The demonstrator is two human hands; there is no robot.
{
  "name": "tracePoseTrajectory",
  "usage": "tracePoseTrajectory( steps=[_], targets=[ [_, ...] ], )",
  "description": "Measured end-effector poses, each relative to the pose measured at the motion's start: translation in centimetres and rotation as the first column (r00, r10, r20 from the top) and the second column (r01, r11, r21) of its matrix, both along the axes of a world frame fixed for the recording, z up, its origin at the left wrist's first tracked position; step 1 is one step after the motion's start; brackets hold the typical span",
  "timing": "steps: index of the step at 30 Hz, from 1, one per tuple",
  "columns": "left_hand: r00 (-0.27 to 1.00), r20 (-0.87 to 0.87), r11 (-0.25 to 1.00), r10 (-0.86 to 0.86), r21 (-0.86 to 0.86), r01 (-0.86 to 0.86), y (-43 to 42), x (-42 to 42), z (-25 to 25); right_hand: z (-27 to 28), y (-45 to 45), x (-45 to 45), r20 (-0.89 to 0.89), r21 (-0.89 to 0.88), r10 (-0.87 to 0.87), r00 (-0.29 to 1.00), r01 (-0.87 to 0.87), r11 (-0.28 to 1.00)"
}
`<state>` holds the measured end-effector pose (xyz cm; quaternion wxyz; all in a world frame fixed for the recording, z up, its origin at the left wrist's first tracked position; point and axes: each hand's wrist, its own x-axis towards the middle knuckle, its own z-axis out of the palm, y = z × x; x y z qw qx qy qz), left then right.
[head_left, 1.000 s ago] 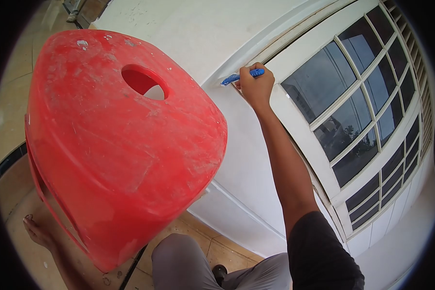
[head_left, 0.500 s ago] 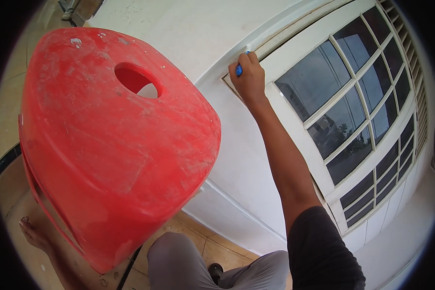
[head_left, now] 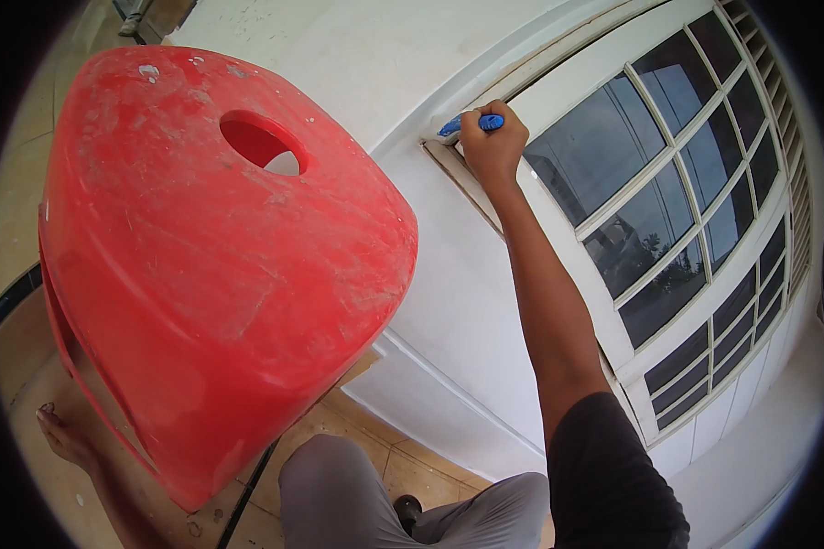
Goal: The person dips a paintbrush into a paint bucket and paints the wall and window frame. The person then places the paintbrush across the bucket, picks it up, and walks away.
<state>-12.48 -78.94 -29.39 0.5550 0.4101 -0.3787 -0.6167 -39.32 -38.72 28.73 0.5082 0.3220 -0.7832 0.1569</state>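
My right hand (head_left: 494, 142) is closed around the blue handle of a paintbrush (head_left: 491, 122). The brush tilts towards the left, its tip close to the corner of the white window frame (head_left: 462, 163) and the wall moulding; its bristles barely show. Low on the left, my left hand (head_left: 67, 441) hangs beside a red plastic stool (head_left: 238, 247), apart from it as far as I can see. Its visible fingers are loosely stretched, and nothing shows in them. The stool has a round hole in its scuffed, paint-spotted seat.
A white window (head_left: 627, 165) with several dark glass panes fills the right side. The white wall (head_left: 458, 302) runs between stool and window, above a tan tiled floor (head_left: 316, 430). My knees (head_left: 334, 485) are at the bottom, close to the stool.
My right hand has shifted slightly right and down and turned, so more of the paintbrush's blue handle shows. My left hand and the stool have hardly moved.
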Motion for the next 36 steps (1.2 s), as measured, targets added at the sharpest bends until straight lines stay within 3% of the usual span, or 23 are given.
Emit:
tracePoseTrajectory(
  steps=[4, 7, 9, 11, 13, 15, 18, 20, 24, 25, 28, 30, 31, 32, 33, 35, 36],
  targets=[
    [0.998, 0.063, 1.0, 0.001, 0.006, -0.001, -0.2, 0.2, 0.0, 1.6, -0.5, 0.2, -0.405, 0.185, 0.084, 0.911, -0.008, 0.983],
    [0.999, 0.032, 1.0, -0.009, 0.015, 0.008, 0.1, 0.0, 0.2, -2.1, -0.5, 0.3, -0.373, 0.313, 0.114, 0.921, 0.009, 0.95],
    [1.0, -0.009, 0.999, -0.011, 0.033, 0.011, -0.3, -0.2, -0.7, -6.9, 0.4, -0.1, -0.273, 0.36, 0.043, 0.961, 0.06, 0.931],
    [0.999, -0.023, 0.999, -0.039, 0.005, 0.04, -0.8, 0.0, -2.2, -12.1, 1.3, 0.9, 0.009, 0.442, -0.066, 0.998, 0.056, 0.895],
    [0.999, -0.014, 0.999, -0.04, -0.001, 0.04, -1.1, 0.0, -2.1, -14.4, 1.8, 1.9, 0.258, 0.277, 0.068, 0.964, -0.141, 0.95],
    [1.0, 0.023, 0.999, -0.021, 0.03, 0.02, -0.4, 0.1, -0.4, -14.8, 1.1, 2.5, 0.323, 0.164, 0.145, 0.935, -0.206, 0.965],
    [0.999, -0.039, 1.0, -0.026, -0.005, 0.026, -0.8, -0.1, -1.6, -11.9, 1.5, 2.2, 0.2, 0.173, 0.124, 0.972, -0.159, 0.972],
    [1.0, -0.011, 1.0, -0.026, -0.015, 0.026, -1.0, -0.1, -1.7, -8.7, 2.1, 1.0, 0.124, 0.216, 0.016, 0.992, -0.043, 0.976],
    [0.999, 0.033, 0.999, -0.001, 0.039, 0.0, 0.1, 0.0, 0.5, -3.2, 0.7, 0.4, -0.17, 0.261, 0.06, 0.984, -0.014, 0.965],
    [0.999, 0.038, 1.0, -0.011, 0.027, 0.01, -0.1, 0.0, 0.1, -2.6, 0.7, 0.4, -0.261, 0.283, 0.072, 0.963, 0.005, 0.959],
    [0.999, 0.042, 1.0, -0.024, 0.018, 0.023, -0.3, 0.0, -0.6, -4.7, 0.6, 1.4, -0.298, 0.349, 0.112, 0.948, -0.001, 0.937],
    [1.0, 0.031, 0.999, -0.006, 0.041, 0.005, 0.4, 0.0, 0.9, -8.4, 1.6, 1.3, -0.194, 0.48, 0.046, 0.98, 0.054, 0.876],
    [0.999, 0.039, 0.999, -0.01, 0.039, 0.008, 0.4, 0.1, 1.0, -10.4, 2.4, 1.7, 0.019, 0.548, -0.06, 0.998, 0.04, 0.835],
    [0.999, 0.05, 0.999, -0.016, 0.037, 0.015, 0.4, 0.1, 1.0, -12.2, 2.7, 2.0, 0.092, 0.593, -0.112, 0.989, 0.036, 0.804],
    [0.998, 0.06, 0.999, -0.022, 0.035, 0.02, 0.4, 0.1, 1.0, -13.1, 2.2, 3.1, 0.317, 0.446, -0.074, 0.946, -0.079, 0.891],
    [0.999, 0.046, 0.999, -0.018, 0.043, 0.017, 0.6, 0.0, 1.3, -13.8, 2.8, 1.4, 0.15, 0.342, 0.174, 0.973, -0.216, 0.914],
    [0.999, 0.04, 0.999, -0.017, 0.045, 0.015, 0.7, 0.0, 1.4, -13.0, 2.2, 1.7, 0.21, 0.189, 0.138, 0.968, -0.179, 0.966]
  ],
)
